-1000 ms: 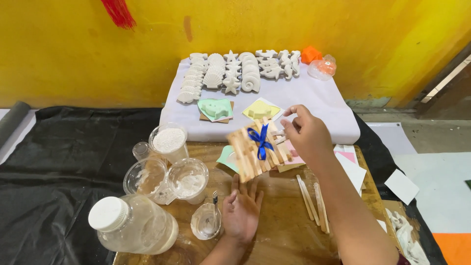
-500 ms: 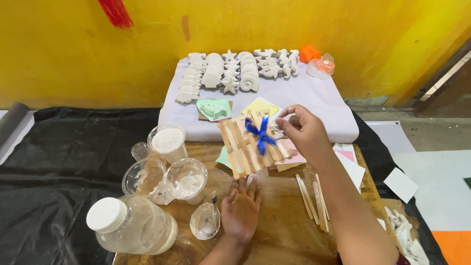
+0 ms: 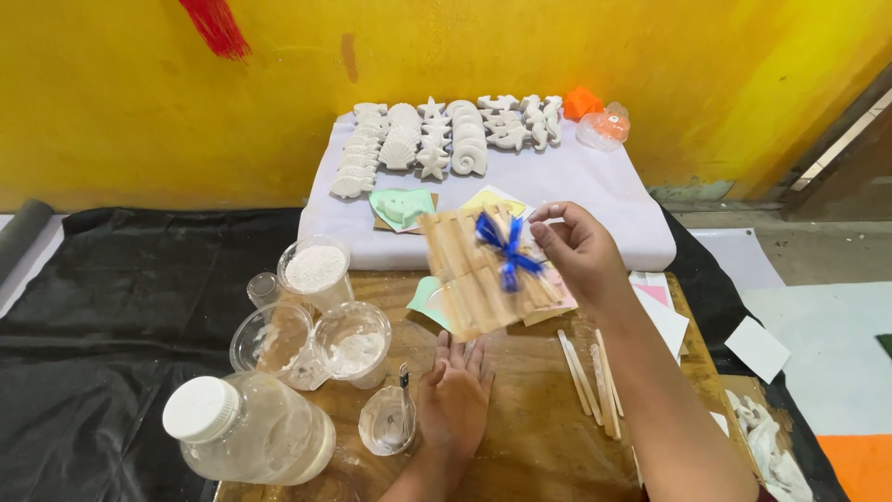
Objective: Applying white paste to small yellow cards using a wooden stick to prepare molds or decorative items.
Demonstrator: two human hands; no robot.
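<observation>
Several wooden sticks are already bound into a bundle (image 3: 488, 274) with a blue ribbon (image 3: 506, 249), while loose sticks (image 3: 590, 372) are lying at four o'clock. Right hand (image 3: 581, 251) fingers are pinching the bundle above the surface (image 3: 530, 437); left hand (image 3: 455, 395) is resting flat, fingers spread.

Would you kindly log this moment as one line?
right hand: lifts stick raft with blue bow | left hand: flat on board

Stick bundle (image 3: 488, 270) in right hand (image 3: 581, 251)
</observation>
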